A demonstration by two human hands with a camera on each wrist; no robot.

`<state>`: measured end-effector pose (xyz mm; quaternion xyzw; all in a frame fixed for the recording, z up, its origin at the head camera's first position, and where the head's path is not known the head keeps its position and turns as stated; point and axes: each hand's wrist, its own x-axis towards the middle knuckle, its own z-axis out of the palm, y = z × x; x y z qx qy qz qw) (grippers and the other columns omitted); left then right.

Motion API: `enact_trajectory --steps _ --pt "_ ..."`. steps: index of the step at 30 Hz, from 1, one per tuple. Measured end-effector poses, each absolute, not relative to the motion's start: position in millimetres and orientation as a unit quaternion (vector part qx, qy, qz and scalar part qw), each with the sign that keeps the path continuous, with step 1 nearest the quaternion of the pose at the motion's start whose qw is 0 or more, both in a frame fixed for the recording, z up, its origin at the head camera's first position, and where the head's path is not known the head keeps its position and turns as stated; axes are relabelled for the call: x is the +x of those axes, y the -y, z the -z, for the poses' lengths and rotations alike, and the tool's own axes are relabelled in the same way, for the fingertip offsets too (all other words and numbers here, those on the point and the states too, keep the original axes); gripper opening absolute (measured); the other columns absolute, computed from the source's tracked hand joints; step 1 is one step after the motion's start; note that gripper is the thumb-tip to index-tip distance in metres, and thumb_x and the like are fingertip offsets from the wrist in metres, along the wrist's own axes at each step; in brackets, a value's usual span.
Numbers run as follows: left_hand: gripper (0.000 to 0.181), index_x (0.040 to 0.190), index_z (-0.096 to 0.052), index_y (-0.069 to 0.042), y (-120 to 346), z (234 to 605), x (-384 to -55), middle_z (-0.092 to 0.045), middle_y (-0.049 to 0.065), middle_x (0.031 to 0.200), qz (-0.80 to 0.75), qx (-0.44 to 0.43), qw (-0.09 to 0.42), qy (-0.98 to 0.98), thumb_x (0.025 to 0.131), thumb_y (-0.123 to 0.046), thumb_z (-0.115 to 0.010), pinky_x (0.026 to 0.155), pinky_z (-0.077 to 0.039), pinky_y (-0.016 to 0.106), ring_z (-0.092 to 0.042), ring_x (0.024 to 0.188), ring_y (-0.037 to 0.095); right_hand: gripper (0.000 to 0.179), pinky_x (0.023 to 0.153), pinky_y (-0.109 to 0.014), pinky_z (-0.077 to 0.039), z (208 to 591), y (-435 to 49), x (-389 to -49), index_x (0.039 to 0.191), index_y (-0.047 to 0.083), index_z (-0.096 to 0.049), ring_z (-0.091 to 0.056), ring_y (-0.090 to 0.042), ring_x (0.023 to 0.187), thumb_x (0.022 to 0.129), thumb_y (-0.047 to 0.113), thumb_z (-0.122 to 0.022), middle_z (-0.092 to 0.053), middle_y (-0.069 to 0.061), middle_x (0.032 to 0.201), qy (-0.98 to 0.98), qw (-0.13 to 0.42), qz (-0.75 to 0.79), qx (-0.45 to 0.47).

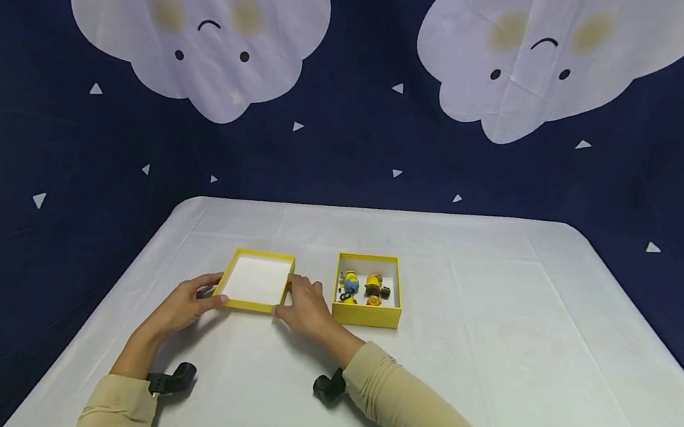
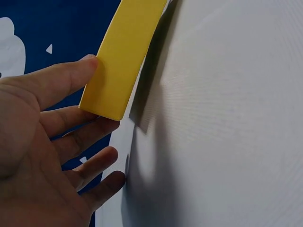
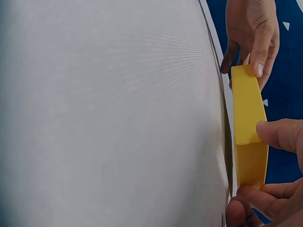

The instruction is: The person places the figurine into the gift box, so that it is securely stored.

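Observation:
A shallow yellow box lid (image 1: 255,279), white inside and facing up, is held between both hands over the white table. My left hand (image 1: 182,306) grips its left side: the thumb presses the yellow wall (image 2: 120,61) and fingertips lie at the lower edge. At the opposite side, my right hand (image 1: 307,310) holds the lid near its front right corner, thumb on the front wall and fingers around the side. Just right of that hand stands an open yellow box (image 1: 366,315). In it lie several small toy figures, among them a yellow and blue one (image 1: 351,282) and a yellow and dark one (image 1: 374,285).
A white cloth covers the table (image 1: 491,363). Behind it hangs a dark blue curtain (image 1: 355,114) with clouds and small triangles. A black wrist camera (image 1: 174,379) sits below the left hand, another wrist camera (image 1: 329,387) below the right.

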<state>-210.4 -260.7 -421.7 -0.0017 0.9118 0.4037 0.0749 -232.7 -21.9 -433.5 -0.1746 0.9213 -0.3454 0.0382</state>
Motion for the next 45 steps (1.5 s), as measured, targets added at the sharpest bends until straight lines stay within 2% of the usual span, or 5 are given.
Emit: enact_trajectory --steps 7,15,22,34,45 --pt "0.071 0.146 -0.033 -0.005 260.8 414.2 -207.0 -0.032 0.025 0.149 -0.405 -0.001 0.067 -0.912 0.089 -0.035 -0.063 0.105 -0.034 0.060 -0.037 0.132 0.049 0.068 0.097 -0.034 -0.041 427.6 21.4 -232.8 0.140 0.002 -0.042 -0.045 -0.028 0.116 0.082 0.026 -0.069 -0.053 -0.011 0.136 -0.919 0.029 0.351 -0.178" --pt "0.067 0.144 -0.035 -0.001 259.7 404.3 -202.7 -0.036 0.025 0.147 -0.412 0.022 0.035 -0.910 0.090 -0.029 -0.063 0.113 -0.024 0.057 -0.024 0.140 0.042 0.065 0.097 -0.035 -0.041 418.6 20.1 -229.3 0.137 0.000 -0.044 -0.047 -0.029 0.114 0.081 0.022 -0.069 -0.056 -0.013 0.131 -0.909 0.012 0.372 -0.186" --pt "0.066 0.143 -0.037 0.000 261.0 396.1 -198.8 -0.038 0.026 0.146 -0.413 0.042 0.010 -0.910 0.090 -0.029 -0.063 0.111 -0.026 0.058 -0.027 0.139 0.043 0.065 0.094 -0.032 -0.042 409.3 19.4 -226.5 0.136 0.001 -0.045 -0.047 -0.027 0.111 0.080 0.023 -0.069 -0.057 -0.011 0.129 -0.908 0.001 0.376 -0.188" --pt "0.065 0.143 -0.037 -0.002 258.7 386.9 -194.9 -0.037 0.023 0.148 -0.419 0.043 -0.005 -0.907 0.090 -0.029 -0.064 0.110 -0.028 0.058 -0.027 0.139 0.041 0.066 0.097 -0.038 -0.042 397.2 14.2 -223.9 0.139 0.004 -0.044 -0.046 -0.029 0.115 0.080 0.023 -0.069 -0.055 -0.011 0.132 -0.896 0.010 0.403 -0.185" --pt "0.067 0.143 -0.038 -0.004 249.5 376.0 -192.3 -0.037 0.020 0.148 -0.428 0.039 -0.023 -0.903 0.089 -0.033 -0.065 0.106 -0.033 0.059 -0.031 0.137 0.041 0.064 0.081 -0.033 -0.045 383.2 3.3 -222.9 0.139 0.009 -0.044 -0.050 -0.025 0.102 0.081 0.023 -0.069 -0.056 -0.011 0.132 -0.883 0.001 0.427 -0.195"
